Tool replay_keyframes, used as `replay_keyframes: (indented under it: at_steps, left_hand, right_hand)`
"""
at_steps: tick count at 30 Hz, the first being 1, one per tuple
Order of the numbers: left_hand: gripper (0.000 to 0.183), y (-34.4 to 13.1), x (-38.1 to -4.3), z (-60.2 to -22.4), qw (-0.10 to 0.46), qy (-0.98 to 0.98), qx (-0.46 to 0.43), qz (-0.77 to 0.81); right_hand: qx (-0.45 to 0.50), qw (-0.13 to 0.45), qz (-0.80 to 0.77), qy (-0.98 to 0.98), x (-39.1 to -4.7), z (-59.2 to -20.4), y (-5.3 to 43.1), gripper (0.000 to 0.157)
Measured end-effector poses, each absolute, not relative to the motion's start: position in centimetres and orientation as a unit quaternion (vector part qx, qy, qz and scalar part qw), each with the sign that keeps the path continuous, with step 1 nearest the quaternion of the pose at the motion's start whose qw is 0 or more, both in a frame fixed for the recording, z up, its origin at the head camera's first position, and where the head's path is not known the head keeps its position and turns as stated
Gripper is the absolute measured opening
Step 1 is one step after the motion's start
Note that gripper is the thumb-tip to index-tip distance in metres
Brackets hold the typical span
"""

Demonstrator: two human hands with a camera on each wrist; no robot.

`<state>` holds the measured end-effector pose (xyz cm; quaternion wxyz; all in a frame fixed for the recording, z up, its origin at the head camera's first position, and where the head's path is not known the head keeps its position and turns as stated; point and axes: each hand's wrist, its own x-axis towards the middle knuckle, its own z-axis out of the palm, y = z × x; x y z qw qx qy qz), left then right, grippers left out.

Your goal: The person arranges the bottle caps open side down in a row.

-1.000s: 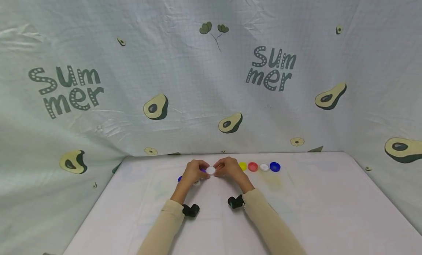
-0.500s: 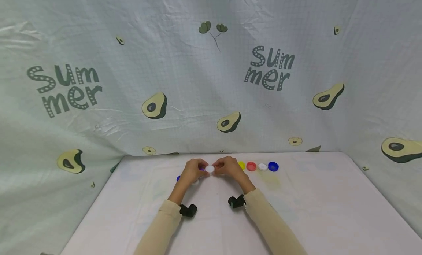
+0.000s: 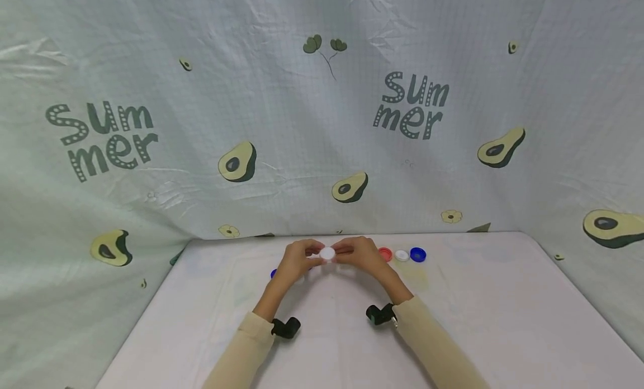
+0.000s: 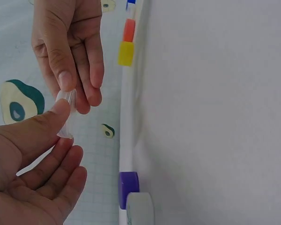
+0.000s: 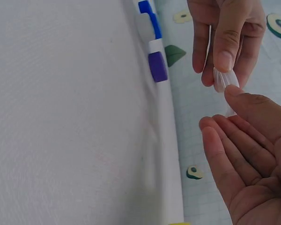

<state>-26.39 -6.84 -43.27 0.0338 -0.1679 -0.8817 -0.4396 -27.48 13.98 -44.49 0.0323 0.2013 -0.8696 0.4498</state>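
A small white cap (image 3: 327, 253) is held between my two hands over the far part of the table. Close up it looks translucent with a ridged side (image 4: 67, 115). My left hand (image 3: 298, 261) pinches its left side between thumb and fingers. From the right, my right hand (image 3: 363, 254) pinches the opposite side, thumb toward me. In the right wrist view, the thumbs of both hands lie on the cap (image 5: 226, 80), near each other. The fingers behind the cap are partly hidden.
Right of the hands, a red cap (image 3: 385, 254), a white cap (image 3: 402, 255) and a blue cap (image 3: 418, 255) lie in a row; a yellow cap (image 4: 126, 54) is beside them. On the left are a blue cap (image 3: 273, 273), a purple cap (image 4: 128, 190) and a white cap (image 4: 140, 209).
Both hands have lifted slightly and shifted a little right with the white cap. My right forearm has swung outward, and the right hand now covers the yellow cap in the head view.
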Motion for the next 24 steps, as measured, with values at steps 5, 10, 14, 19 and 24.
replay_keyframes:
  at_steps: [5, 10, 14, 19, 24]
  left_hand:
    - [0.032, -6.7, -25.9, -42.5, 0.055, -0.872, -0.179, -0.452]
    - [0.031, -6.7, -25.4, -42.2, 0.057, -0.865, -0.177, -0.467]
    - [0.032, -6.6, -25.1, -42.0, 0.058, -0.86, -0.175, -0.476]
    - [0.032, -6.4, -24.7, -41.8, 0.062, -0.858, -0.187, -0.474]
    - [0.033, -6.1, -24.3, -42.0, 0.054, -0.852, -0.199, -0.481]
  right_hand:
    - [0.207, 0.02, 0.486, -0.849, -27.1, -43.7, 14.3, 0.031]
    - [0.207, 0.011, 0.5, -0.841, -26.6, -43.2, 14.5, 0.032]
    - [0.21, 0.01, 0.504, -0.838, -26.2, -43.2, 14.6, 0.032]
    - [0.22, 0.017, 0.495, -0.841, -26.0, -43.1, 15.0, 0.033]
    - [0.218, 0.011, 0.486, -0.846, -25.2, -42.9, 15.6, 0.034]
